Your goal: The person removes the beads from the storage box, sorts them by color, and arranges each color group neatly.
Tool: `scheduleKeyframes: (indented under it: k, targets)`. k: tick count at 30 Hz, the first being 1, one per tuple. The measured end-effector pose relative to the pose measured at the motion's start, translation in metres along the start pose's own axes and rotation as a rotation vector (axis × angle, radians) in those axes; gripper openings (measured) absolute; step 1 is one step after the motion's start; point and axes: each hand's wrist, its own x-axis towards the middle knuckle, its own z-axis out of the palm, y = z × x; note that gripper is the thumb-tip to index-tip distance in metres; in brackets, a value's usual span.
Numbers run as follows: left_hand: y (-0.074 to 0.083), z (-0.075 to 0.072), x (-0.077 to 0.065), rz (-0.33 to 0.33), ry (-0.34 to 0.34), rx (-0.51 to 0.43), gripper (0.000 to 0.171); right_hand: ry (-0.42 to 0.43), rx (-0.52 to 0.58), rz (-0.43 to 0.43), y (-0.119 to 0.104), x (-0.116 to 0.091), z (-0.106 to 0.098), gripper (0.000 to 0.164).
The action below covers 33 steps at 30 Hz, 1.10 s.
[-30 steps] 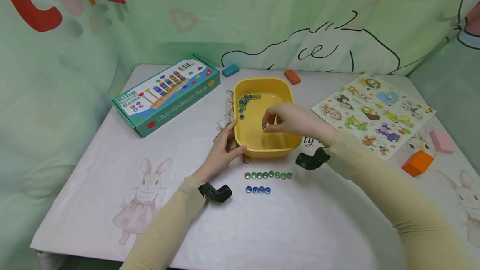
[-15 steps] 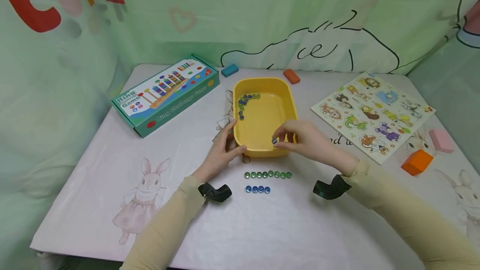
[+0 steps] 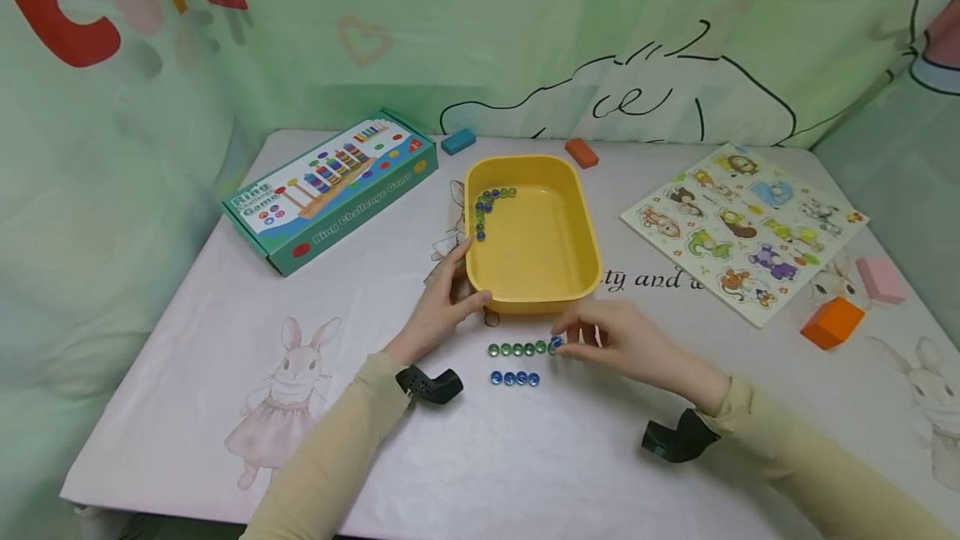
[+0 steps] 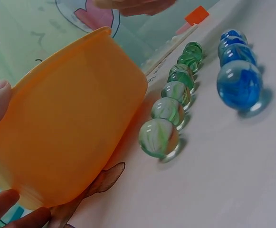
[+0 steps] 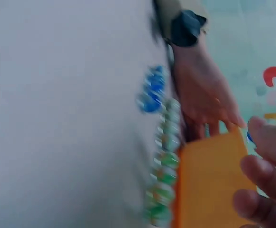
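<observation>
Pinched in the right hand [image 3: 628, 346], a blue marble [image 3: 557, 342] hangs over the green row [image 3: 518, 349], just outside the near rim of the yellow tray [image 3: 534, 306]! Left hand [image 3: 437, 309] grips the tray's corner; a wide stretch of tabletop [image 3: 525, 465] separates the blue row [image 3: 510, 378] from the front edge.

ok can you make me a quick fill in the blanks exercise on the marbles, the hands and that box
The right hand pinches a ____ marble.
The left hand holds the yellow tub; the marble row nearer it is ____.
The farther row has ____ marbles.
The long green box reads "Ring ____ Game".
Missing words: blue; green; four; Challenge.
</observation>
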Motion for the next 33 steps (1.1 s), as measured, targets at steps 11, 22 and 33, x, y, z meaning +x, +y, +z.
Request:
scheduleKeyframes:
  k: [11,22,33]
  targets:
    - [0.0,0.0,0.0,-0.002,0.004,0.001,0.075,-0.099,-0.035,0.088,-0.006,-0.02,0.03,0.013]
    - [0.001,0.0,-0.001,-0.003,0.006,0.033,0.075,-0.125,-0.124,0.201,-0.012,-0.021,0.04,0.011]
    - [0.0,0.0,0.0,-0.018,0.011,0.061,0.075,-0.136,-0.155,0.219,-0.014,-0.021,0.041,0.01]
